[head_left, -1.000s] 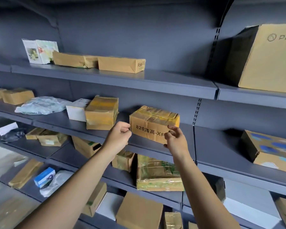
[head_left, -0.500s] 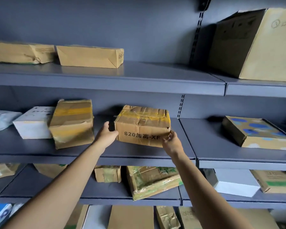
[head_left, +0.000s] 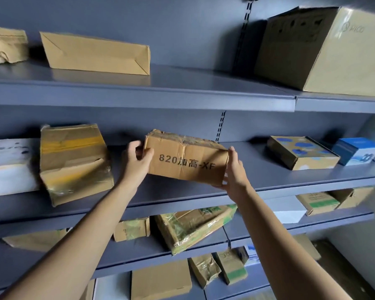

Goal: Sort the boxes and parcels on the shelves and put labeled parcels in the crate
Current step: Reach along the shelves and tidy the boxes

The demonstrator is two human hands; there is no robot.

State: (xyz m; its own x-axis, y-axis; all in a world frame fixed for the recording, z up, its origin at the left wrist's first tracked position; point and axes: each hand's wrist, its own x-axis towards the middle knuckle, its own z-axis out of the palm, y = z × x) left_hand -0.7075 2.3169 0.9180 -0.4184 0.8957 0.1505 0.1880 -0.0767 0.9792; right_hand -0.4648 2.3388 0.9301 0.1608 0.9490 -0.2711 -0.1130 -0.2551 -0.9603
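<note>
A brown cardboard box (head_left: 185, 162) printed "820" and taped on top is tilted above the middle shelf (head_left: 279, 182), lifted a little off it. My left hand (head_left: 135, 162) grips its left end, thumb on the front face. My right hand (head_left: 234, 169) holds its right end and lower corner. No crate is in view.
A taped parcel (head_left: 74, 163) and a white box (head_left: 9, 165) lie left on the same shelf; a blue-dotted box (head_left: 301, 152) and a blue box (head_left: 355, 150) lie right. Long brown boxes (head_left: 95, 54) and a large carton (head_left: 323, 50) sit on the top shelf. Several parcels fill lower shelves.
Both hands have closed on the "820" box and tipped it up off the shelf toward me. The camera has moved closer and turned right.
</note>
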